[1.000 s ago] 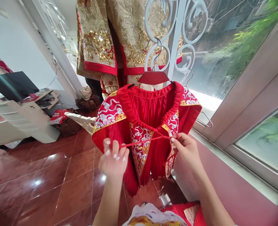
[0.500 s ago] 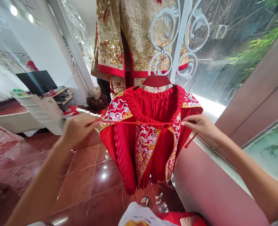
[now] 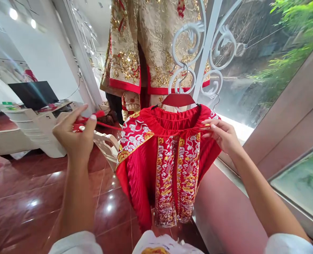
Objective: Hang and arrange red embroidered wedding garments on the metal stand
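A red pleated skirt (image 3: pixel 142 169) with silver and gold embroidered panels hangs from a dark red hanger (image 3: pixel 179 100), clipped at its gathered waistband. My left hand (image 3: pixel 75 132), left of the skirt, pinches a red cord (image 3: pixel 107 125) whose tufted end sticks out past the fingers. The cord runs from there to the front of the waistband. At the waistband's right side, my right hand (image 3: pixel 223 135) is closed with its fingertips on the red fabric; whether the cord is also between them I cannot tell.
White scrollwork metal (image 3: pixel 190 38) bears the hanger. Behind it hangs a gold sequined garment (image 3: pixel 161 53) with red borders. A white chair (image 3: pixel 106 144) stands to the left, a monitor (image 3: pixel 33 94) and desk further off. A window (image 3: pixel 241 70) lies to the right.
My left hand has risen and turned upright, drawing the cord further left. My right hand has shifted up slightly onto the waistband. The skirt's front panels now hang closer together, facing me.
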Demonstrator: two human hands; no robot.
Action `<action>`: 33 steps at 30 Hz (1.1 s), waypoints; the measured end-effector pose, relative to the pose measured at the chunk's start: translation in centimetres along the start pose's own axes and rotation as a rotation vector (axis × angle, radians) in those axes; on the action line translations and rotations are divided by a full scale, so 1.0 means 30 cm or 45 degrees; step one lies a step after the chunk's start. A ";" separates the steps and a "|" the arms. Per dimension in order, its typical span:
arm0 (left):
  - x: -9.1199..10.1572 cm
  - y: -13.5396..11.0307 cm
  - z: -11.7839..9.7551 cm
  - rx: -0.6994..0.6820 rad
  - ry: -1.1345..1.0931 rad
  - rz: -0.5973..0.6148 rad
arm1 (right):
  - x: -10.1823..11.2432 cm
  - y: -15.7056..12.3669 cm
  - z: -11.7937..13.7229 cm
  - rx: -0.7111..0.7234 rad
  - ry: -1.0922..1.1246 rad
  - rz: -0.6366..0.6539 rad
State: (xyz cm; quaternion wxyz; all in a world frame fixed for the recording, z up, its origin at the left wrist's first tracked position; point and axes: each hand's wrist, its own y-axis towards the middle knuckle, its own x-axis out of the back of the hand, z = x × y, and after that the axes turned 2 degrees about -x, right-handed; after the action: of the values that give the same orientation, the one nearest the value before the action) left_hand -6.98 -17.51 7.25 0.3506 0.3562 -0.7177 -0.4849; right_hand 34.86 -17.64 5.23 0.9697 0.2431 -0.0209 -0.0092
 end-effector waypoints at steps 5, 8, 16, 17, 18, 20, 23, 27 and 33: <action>-0.041 -0.059 -0.281 0.044 0.285 -0.202 | -0.046 0.010 -0.013 -0.269 0.128 0.107; -0.183 -0.179 -0.415 -0.027 0.127 0.261 | -0.061 0.030 -0.046 -0.356 0.160 0.067; -0.492 -0.340 -0.513 0.041 0.145 0.935 | -0.108 0.042 -0.044 -0.502 -0.421 0.252; -0.496 -0.333 -0.510 0.075 0.096 0.943 | -0.110 0.041 -0.044 -0.391 -0.561 0.267; -0.497 -0.324 -0.505 0.113 0.013 0.959 | -0.110 0.041 -0.046 -0.272 -0.703 0.264; -0.493 -0.307 -0.489 0.176 -0.251 1.015 | -0.110 0.041 -0.056 -0.053 -0.928 0.229; -0.476 -0.286 -0.462 0.276 -0.687 1.048 | -0.111 0.039 -0.068 0.120 -1.024 0.199; -0.429 -0.229 -0.451 0.407 -0.905 0.918 | -0.101 0.035 -0.046 -0.008 -0.881 0.157; -0.351 -0.092 -0.410 0.336 -0.899 0.806 | 0.007 0.051 0.004 -0.133 -0.531 0.248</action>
State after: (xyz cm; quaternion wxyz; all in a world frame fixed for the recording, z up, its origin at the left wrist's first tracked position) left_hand 9.21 -14.80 6.46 0.1678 -0.0241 -0.9210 -0.3508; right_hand 35.09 -16.35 6.07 0.9520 0.1824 -0.2435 0.0333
